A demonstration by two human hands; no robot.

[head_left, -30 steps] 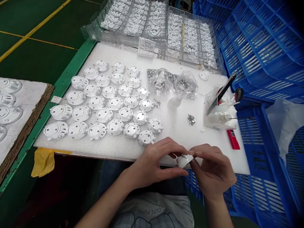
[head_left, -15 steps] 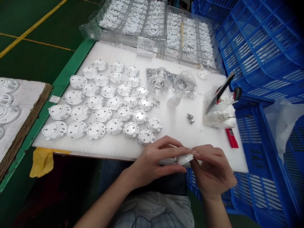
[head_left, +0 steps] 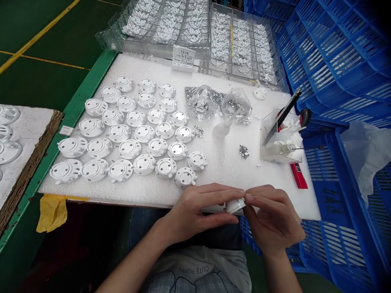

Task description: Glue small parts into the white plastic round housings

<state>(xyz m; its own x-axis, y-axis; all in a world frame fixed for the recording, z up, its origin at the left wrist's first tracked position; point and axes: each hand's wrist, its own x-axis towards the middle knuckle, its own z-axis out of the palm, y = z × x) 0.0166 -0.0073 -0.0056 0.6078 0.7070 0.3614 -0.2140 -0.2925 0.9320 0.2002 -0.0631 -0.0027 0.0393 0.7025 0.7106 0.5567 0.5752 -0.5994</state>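
Over the front edge of the table, my left hand point(head_left: 203, 205) grips a small white round plastic part point(head_left: 235, 205) between thumb and fingers. My right hand point(head_left: 271, 215) pinches at the part's right edge; its fingertips meet the left ones there, and whatever lies between them is too small to make out. Left of my hands, several rows of similar white round parts point(head_left: 130, 149) with two dark dots lie on the white foam sheet point(head_left: 220, 179). A small pile of shiny metal bits point(head_left: 244, 151) sits beyond my hands.
Plastic bags of metal bits point(head_left: 236, 106) and a translucent bottle point(head_left: 222, 129) stand mid-table. To the right are a clear holder point(head_left: 276, 152) with tools and a red box point(head_left: 298, 176). Clear trays point(head_left: 210, 69) of white pieces line the back. Blue crates point(head_left: 332, 53) border the right side.
The white part has tilted a little between my hands, showing more of its rounded side. Both hands stay almost in place, while the whole view shifts slightly.
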